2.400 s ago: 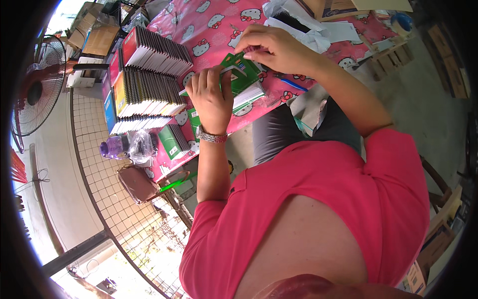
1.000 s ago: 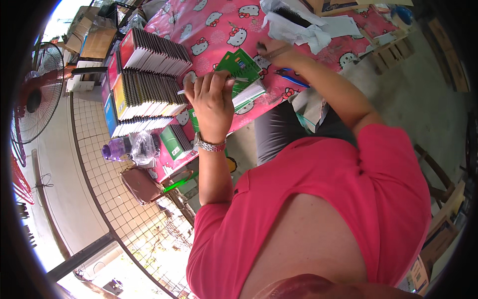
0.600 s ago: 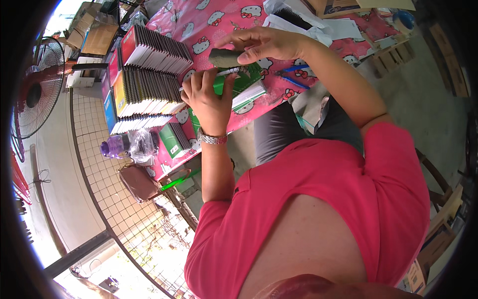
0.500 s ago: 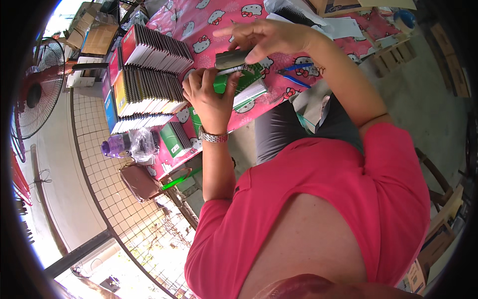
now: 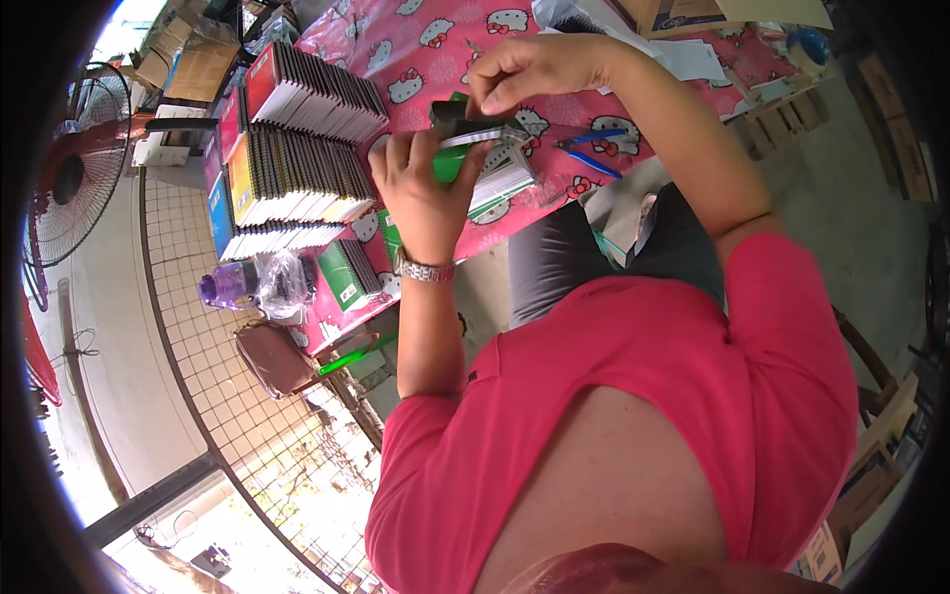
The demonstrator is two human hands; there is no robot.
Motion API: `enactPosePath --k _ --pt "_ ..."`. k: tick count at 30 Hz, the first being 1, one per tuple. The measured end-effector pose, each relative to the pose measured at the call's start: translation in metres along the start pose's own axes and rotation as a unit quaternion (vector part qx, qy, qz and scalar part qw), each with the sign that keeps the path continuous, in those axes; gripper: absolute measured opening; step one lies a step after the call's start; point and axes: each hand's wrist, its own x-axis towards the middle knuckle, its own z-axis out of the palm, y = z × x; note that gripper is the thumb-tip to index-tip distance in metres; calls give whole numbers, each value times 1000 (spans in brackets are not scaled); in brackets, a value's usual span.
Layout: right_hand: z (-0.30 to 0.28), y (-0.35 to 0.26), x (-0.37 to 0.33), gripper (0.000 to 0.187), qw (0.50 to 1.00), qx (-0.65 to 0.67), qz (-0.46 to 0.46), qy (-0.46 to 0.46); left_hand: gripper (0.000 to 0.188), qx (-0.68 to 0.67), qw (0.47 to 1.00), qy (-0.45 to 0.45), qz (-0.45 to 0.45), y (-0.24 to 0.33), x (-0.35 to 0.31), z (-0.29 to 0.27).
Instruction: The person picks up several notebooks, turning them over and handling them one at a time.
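Note:
My left hand [image 5: 424, 186], with a metal watch on its wrist, is closed on the near edge of a dark-covered notebook [image 5: 477, 137] whose white page edges show. Above it, my right hand [image 5: 539, 71] has its fingers curled together at the far side of the dark cover. Whether they pinch the cover or something thin is too small to see. Under the held notebook lies a stack of green-covered notebooks [image 5: 507, 180] with white pages. To their right, blue-handled pliers [image 5: 594, 153] rest on the pink patterned tablecloth [image 5: 435, 64].
Tall stacks of spiral-bound notebooks [image 5: 297, 178] stand on the left. Nearer are a small green notebook stack [image 5: 348, 272], a purple bottle [image 5: 230, 285] and a brown bag [image 5: 272, 358]. A fan [image 5: 74, 168] stands far left. White papers [image 5: 683, 59] lie at the back right.
My right hand has drawn its fingers in from outstretched to curled and shifted slightly. The held notebook has tilted, showing more of its white page edge. My left hand keeps its place.

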Motion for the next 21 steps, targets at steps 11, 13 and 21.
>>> enactPosePath --k 11,13,21 --pt "16 14 11 60 979 -199 24 -23 45 -8 998 -63 12 5 -1 -10" --pt "20 12 11 55 973 -225 44 -32 45 -31 998 -56 17 5 -6 -14" --pt "1 4 1 49 965 237 -110 -3 42 -8 999 -30 12 -7 2 -12"
